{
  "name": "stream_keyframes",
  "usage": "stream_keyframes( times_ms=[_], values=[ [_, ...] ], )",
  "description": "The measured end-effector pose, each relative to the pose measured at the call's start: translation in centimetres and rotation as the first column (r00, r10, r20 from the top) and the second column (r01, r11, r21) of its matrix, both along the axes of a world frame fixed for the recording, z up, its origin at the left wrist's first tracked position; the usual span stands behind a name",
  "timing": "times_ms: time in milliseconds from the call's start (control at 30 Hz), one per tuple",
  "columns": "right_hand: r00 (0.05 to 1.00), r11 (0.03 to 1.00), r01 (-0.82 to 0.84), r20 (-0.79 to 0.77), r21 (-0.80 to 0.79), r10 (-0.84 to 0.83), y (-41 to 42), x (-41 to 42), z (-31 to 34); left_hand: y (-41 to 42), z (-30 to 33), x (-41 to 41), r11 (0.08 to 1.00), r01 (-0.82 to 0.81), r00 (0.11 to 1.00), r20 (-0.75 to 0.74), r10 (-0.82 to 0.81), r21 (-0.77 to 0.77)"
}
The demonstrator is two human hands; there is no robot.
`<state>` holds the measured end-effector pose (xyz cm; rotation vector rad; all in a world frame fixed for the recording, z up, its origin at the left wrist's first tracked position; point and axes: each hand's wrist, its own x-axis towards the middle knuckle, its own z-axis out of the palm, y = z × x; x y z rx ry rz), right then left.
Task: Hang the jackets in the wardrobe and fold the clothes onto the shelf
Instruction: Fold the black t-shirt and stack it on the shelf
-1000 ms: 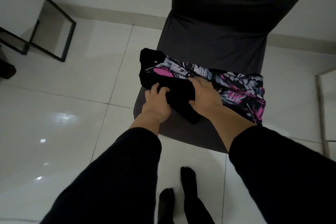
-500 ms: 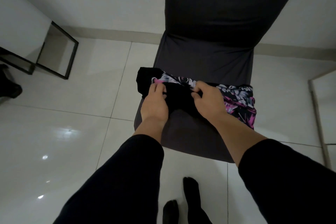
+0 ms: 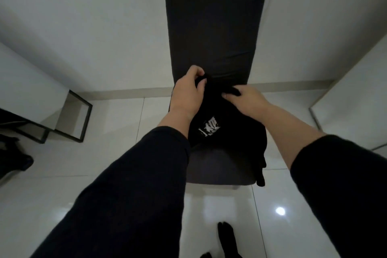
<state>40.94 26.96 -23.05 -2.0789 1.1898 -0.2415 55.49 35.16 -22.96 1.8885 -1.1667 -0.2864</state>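
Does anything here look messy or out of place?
Mostly no. Both hands, left hand and right hand, hold a black garment above the chair. A dark heap lies on the floor at the far left; what it is is unclear.

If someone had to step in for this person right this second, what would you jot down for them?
Left hand: grips the top edge of the black garment, fingers curled round the cloth.
Right hand: pinches the same top edge a little further right.
Garment: held up over the dark chair, its lower part hanging down to the seat; a white print shows on its front.
Done: this piece is picked up; it is not folded yet.
Left: fold it and put it on the shelf. No wardrobe or shelf shows in this view. Something dark lies on the floor at far left; I cannot tell what it is.
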Motion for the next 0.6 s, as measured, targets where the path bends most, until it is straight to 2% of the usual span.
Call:
stream_keyframes(
  times_ms=[67, 133, 200, 300, 367, 433, 533, 600],
  values=[
    [0.981, 0.993, 0.078, 0.171, 0.089, -0.093, 0.5, -1.2, 4.8, 0.1, 2.6, -0.9, 0.999, 0.034, 0.999, 0.009, -0.034, -0.014],
    [0.931, 0.972, 0.134, 0.311, 0.191, -0.189, 1.0, -2.8, 9.5, 0.4, 4.7, -2.0, 0.994, 0.104, 0.989, 0.101, -0.107, 0.039],
    [0.883, 0.946, 0.19, 0.376, 0.262, -0.282, 1.5, -4.8, 13.7, 1.0, 6.2, -3.5, 0.98, 0.171, 0.962, 0.197, -0.188, 0.102],
    [0.8, 0.905, 0.274, 0.444, 0.326, -0.403, 2.1, -7.9, 18.9, 0.7, 8.5, -6.0, 0.977, 0.202, 0.955, 0.206, -0.213, 0.072],
    [0.77, 0.894, 0.328, 0.462, 0.305, -0.44, 2.4, -9.9, 21.6, 0.0, 11.2, -7.7, 0.977, 0.214, 0.973, 0.095, -0.211, -0.024],
    [0.777, 0.897, 0.391, 0.447, 0.208, -0.442, 2.2, -11.8, 23.8, -1.0, 14.7, -9.3, 0.971, 0.19, 0.979, -0.046, -0.198, -0.146],
    [0.786, 0.894, 0.437, 0.441, 0.101, -0.433, 1.6, -14.4, 25.4, -2.5, 19.6, -11.4, 0.934, 0.241, 0.968, -0.001, -0.25, -0.262],
    [0.774, 0.902, 0.407, 0.47, 0.144, -0.424, 1.3, -15.8, 25.5, -3.4, 22.3, -12.9, 0.903, 0.313, 0.949, 0.058, -0.31, -0.294]
  ],
)
